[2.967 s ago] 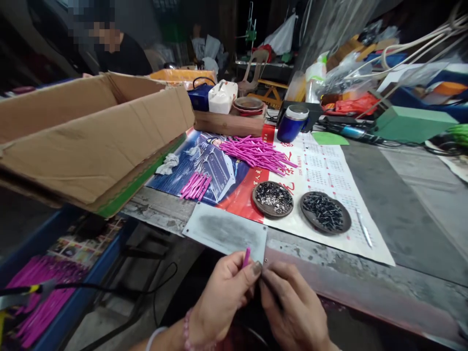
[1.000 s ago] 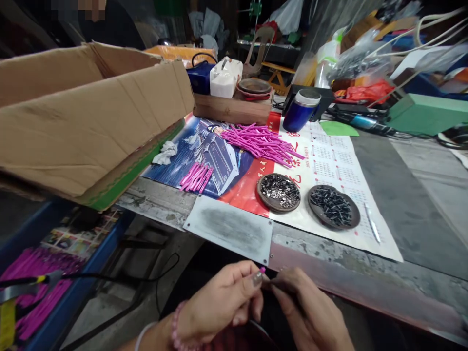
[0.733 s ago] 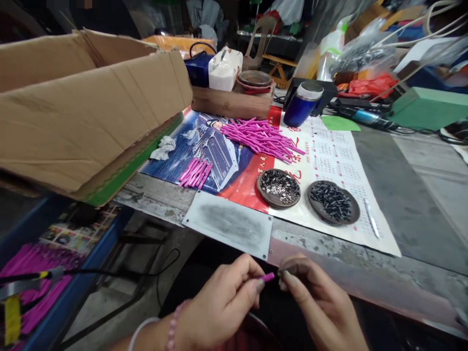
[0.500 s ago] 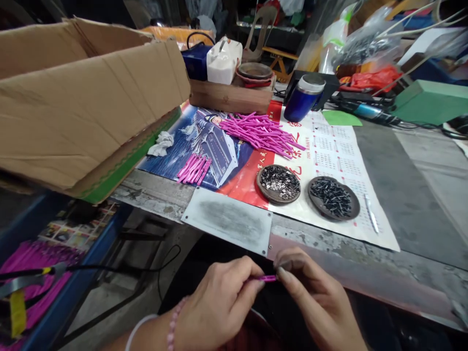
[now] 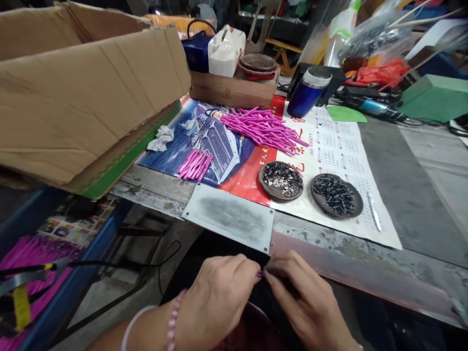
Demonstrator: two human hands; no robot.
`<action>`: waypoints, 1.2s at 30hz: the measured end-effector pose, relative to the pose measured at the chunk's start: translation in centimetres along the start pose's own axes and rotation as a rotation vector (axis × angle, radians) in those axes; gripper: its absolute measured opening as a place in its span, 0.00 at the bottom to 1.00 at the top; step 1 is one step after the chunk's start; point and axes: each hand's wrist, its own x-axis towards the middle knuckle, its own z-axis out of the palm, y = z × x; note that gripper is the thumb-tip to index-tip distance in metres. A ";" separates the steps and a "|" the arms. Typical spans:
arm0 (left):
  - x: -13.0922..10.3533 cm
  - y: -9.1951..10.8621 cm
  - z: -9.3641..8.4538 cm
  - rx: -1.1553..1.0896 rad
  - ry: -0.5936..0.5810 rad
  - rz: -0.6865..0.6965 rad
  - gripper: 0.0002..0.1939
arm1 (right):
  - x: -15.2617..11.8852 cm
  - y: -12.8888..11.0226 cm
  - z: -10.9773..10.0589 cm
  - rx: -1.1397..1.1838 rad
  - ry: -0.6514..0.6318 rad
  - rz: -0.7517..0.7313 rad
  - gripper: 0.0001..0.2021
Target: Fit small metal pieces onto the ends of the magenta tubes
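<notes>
Magenta shows at the tip of a small piece (image 5: 260, 274) pinched in the left hand (image 5: 223, 287), while the right hand (image 5: 305, 297) closes its fingertips beside it, contents untellable, both probably kept near the table's edge (image 5: 329, 268) for close fingertip control

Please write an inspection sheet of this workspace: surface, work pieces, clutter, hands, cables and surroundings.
Surface: worn table, partly under calendar poster; smudged grey plate at near edge.
Work pieces: heap of pink sticks, smaller pink bundle, two dishes of small parts.
Clutter: crumpled tissue, pen, blue mug.
Hands: left hand pinches pink piece, mostly hidden; right hand beside it, grip unclear.
Cables: black cable crosses lower left.
Surroundings: cardboard box at left, plastic chair behind.
</notes>
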 end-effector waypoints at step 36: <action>-0.1 -1.1 0.0 -0.008 0.248 0.164 0.11 | 0.6 0.1 -0.1 0.094 -0.107 0.254 0.12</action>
